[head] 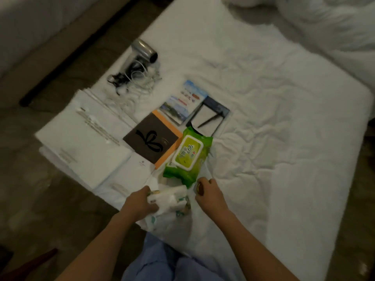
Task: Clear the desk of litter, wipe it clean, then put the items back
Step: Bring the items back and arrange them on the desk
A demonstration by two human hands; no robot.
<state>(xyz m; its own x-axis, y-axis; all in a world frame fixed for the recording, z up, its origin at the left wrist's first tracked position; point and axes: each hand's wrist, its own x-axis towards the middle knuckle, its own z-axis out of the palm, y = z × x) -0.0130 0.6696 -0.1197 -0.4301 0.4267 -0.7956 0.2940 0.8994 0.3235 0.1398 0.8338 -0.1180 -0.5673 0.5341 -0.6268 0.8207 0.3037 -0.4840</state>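
Gripping a white tissue pack [169,196] in the left hand [140,203], fingers curled round its left end, at the near corner of the bed [274,122]. Pack sits on or in a thin white plastic bag [172,222]; can't tell which. Right hand [209,194] is closed in a fist just beside the pack, apparently pinching the bag's edge; something small and dark shows at its thumb side, too blurred to identify.

Green wet-wipes pack [187,156] lies touching the bag just beyond the hands, lid shut. Further out: brown card with a bow print [152,142] over an orange sheet, a brochure [182,102], a dark-framed card [209,116], white papers [87,138], hair dryer [145,50] with tangled cables [129,78].

My read: items are parked here off the desk, which isn't in view.

Risks:
- Bag is flimsy, could slip or tear if pulled one-handed.
- Tugging it could drag the wipes along.
- Papers overhang the bed edge; a knock sends them to the floor.
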